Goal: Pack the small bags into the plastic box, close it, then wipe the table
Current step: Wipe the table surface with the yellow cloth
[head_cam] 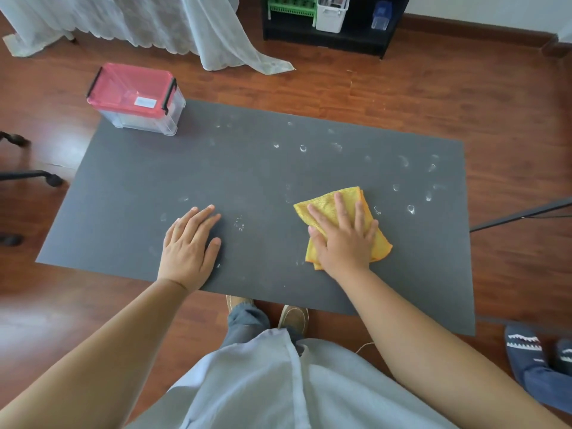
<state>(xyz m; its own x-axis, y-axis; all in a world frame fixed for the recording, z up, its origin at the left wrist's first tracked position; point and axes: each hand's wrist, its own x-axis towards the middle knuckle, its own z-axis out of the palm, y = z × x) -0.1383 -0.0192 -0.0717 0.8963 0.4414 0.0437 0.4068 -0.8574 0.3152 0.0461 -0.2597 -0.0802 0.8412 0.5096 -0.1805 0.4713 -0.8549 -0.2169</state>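
A reddish wooden floor runs under a dark grey table whose top is dotted with small whitish wet marks, most of them across its far and right parts. At the far left corner of the table stands the plastic box, clear-walled with a pink lid clipped down by black latches; a small white label sits on the lid, its writing too small to read. The box is well apart from both hands. The right hand lies flat with fingers spread and straight on a folded yellow cloth, pressing it onto the table near the front right. The left hand rests palm down on the bare table, fingers straight and close together, holding nothing, well to the left of the cloth. Beyond the table a white lace curtain trails on the floor, beside a black shelf carrying a green basket and a white bin
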